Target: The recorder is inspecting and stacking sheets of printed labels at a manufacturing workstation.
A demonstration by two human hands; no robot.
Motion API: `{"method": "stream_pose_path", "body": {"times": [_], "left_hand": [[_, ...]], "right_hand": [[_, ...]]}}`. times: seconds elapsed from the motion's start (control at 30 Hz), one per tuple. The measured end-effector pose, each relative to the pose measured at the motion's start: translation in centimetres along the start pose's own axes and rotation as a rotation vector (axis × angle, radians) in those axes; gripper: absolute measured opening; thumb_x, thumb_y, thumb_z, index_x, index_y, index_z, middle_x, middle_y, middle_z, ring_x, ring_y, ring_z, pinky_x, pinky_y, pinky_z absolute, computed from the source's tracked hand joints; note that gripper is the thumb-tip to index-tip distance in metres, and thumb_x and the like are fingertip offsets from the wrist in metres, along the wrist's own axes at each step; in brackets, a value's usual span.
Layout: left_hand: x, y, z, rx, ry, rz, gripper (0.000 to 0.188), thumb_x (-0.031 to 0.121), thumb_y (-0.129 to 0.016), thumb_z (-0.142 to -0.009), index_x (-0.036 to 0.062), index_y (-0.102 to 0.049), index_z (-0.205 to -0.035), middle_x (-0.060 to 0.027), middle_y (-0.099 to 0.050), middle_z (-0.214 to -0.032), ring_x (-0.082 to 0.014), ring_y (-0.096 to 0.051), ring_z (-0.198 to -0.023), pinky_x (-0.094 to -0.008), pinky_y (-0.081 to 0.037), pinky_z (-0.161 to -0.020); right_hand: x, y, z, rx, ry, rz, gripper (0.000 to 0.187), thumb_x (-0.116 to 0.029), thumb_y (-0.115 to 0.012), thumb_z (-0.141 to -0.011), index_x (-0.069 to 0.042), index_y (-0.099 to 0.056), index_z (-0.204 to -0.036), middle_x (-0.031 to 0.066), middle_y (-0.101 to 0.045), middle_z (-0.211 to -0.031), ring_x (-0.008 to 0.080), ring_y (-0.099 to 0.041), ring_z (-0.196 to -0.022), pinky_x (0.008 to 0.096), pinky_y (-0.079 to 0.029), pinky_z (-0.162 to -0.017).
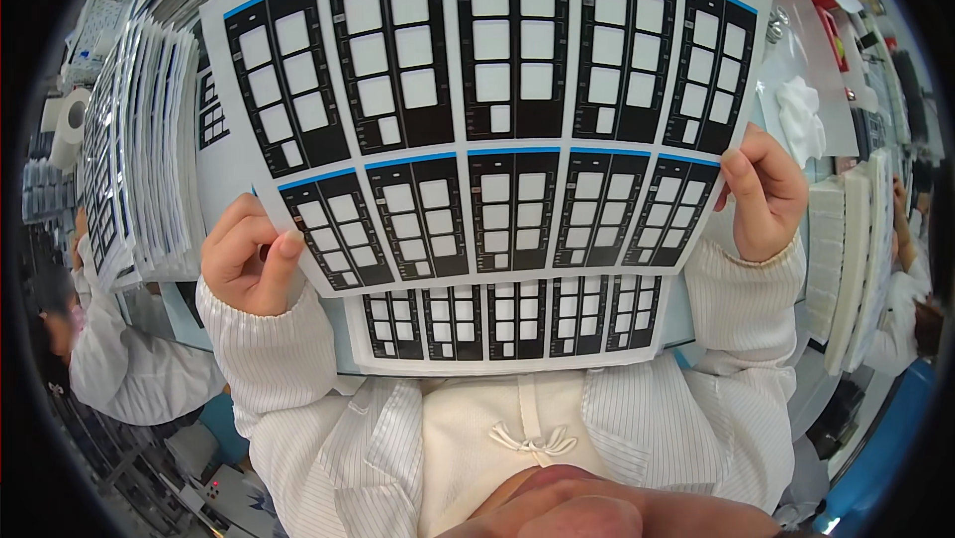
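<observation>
Both of my hands hold up a large printed sheet by its near side corners. It carries two rows of black panels with blue top strips and white square windows. My left hand pinches the left edge between thumb and curled fingers. On the opposite edge, my right hand grips with its thumb on top and fingers underneath. The sheet bows slightly and hides most of the table behind it. Below its near edge, more sheets of the same pattern lie on the table close to my body, partly covered.
A tall stack of similar sheets stands at the left, with a white roll beyond. Crumpled white tissue and stacked white slabs are at the right. Co-workers in white sleeves sit at left and right.
</observation>
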State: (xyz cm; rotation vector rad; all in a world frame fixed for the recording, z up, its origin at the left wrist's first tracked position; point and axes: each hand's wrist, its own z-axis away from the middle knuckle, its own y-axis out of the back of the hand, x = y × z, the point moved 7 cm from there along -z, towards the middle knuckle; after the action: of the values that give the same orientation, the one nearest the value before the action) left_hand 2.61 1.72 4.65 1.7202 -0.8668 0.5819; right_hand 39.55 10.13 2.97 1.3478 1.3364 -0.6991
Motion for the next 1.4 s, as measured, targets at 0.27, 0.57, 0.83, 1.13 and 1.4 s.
{"method": "stream_pose_path", "body": {"times": [0.27,0.57,0.83,1.13,1.4], "left_hand": [[-0.3,-0.6,0.0,0.015,-0.021,-0.062,0.030,0.018,-0.067,-0.075,-0.0002,-0.049,-0.060,-0.0012,-0.037,-0.058,-0.0093,-0.031,-0.050,-0.0228,-0.024,-0.045],[-0.9,0.4,0.2,-0.014,-0.025,-0.064,0.029,0.015,-0.061,-0.078,-0.0006,-0.047,-0.058,-0.0020,-0.037,-0.059,-0.0096,-0.032,-0.050,-0.0231,-0.024,-0.045],[-1.4,-0.6,-0.5,-0.147,0.007,0.073,0.022,0.007,-0.053,-0.079,-0.0012,-0.047,-0.060,-0.0045,-0.044,-0.062,-0.0114,-0.037,-0.056,-0.0233,-0.028,-0.052],[-3.2,-0.5,0.3,-0.216,0.221,0.150,0.022,0.009,-0.053,-0.078,-0.0014,-0.046,-0.060,-0.0030,-0.043,-0.061,-0.0107,-0.037,-0.056,-0.0232,-0.029,-0.054],[-3.7,-1.0,0.3,-0.249,0.273,0.139,0.027,0.012,-0.049,-0.083,0.0026,-0.041,-0.059,-0.0025,-0.043,-0.066,-0.0105,-0.038,-0.061,-0.0222,-0.030,-0.060]], "right_hand": [[0.3,0.2,-0.1,0.007,-0.037,-0.028,0.016,-0.008,-0.055,-0.084,0.001,-0.053,-0.071,0.0010,-0.047,-0.060,0.0057,-0.041,-0.046,0.0184,-0.030,-0.042],[-0.1,-0.8,-0.3,0.023,-0.016,-0.044,0.016,-0.008,-0.055,-0.082,0.001,-0.055,-0.069,0.0006,-0.050,-0.057,0.0051,-0.042,-0.046,0.0181,-0.030,-0.042],[1.7,-1.8,0.2,-0.068,-0.328,-0.215,0.021,-0.014,-0.052,-0.085,-0.002,-0.052,-0.068,-0.0016,-0.049,-0.056,0.0036,-0.041,-0.041,0.0165,-0.030,-0.039],[3.5,-2.8,0.6,-0.139,-0.567,-0.306,0.020,-0.017,-0.057,-0.082,-0.004,-0.054,-0.067,-0.0031,-0.048,-0.055,0.0028,-0.039,-0.039,0.0158,-0.028,-0.036],[3.5,-2.6,0.9,-0.137,-0.558,-0.308,0.021,-0.017,-0.057,-0.082,-0.004,-0.053,-0.066,-0.0029,-0.047,-0.053,0.0028,-0.039,-0.039,0.0166,-0.028,-0.037]]}}
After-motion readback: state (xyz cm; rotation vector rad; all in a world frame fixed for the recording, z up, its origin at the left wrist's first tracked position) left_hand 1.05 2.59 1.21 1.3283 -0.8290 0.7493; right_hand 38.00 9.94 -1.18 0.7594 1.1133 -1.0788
